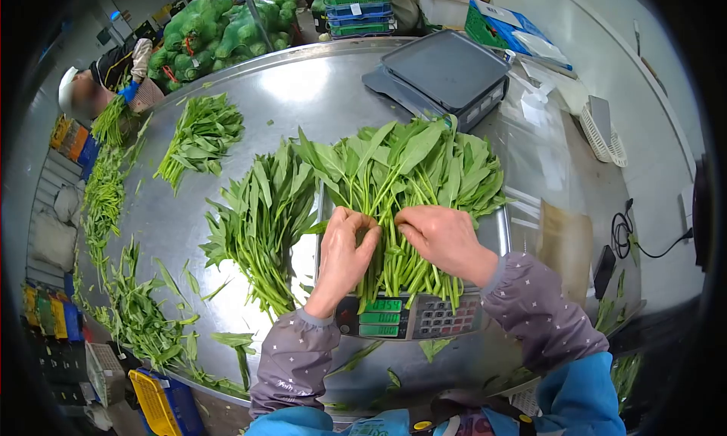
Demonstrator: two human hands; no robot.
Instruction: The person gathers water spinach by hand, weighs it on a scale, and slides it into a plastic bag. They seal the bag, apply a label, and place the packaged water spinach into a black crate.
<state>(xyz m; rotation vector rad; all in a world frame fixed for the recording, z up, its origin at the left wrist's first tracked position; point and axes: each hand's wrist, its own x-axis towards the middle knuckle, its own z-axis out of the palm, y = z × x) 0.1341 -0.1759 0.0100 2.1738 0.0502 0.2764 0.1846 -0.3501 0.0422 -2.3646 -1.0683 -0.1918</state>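
Note:
Leafy green stems [413, 163] lie in a heap on a weighing scale [447, 315], whose green display is lit at the front edge. My left hand [350, 246] is closed at the left side of the stems, thumb and fingers pinched on them. Across from it, my right hand [439, 235] is curled with its fingertips among the same stems, close to my left hand. A separate bunch of greens [261, 216] rests on the metal table just left of the scale. Farther back left lies a smaller bunch [201, 137].
Loose greens [144, 307] are strewn along the left of the metal table [303, 80]. A second scale [447, 68] stands behind the heap. A co-worker [113, 80] holds greens at the far left. A black cable [625, 231] and white basket [602, 133] are at right.

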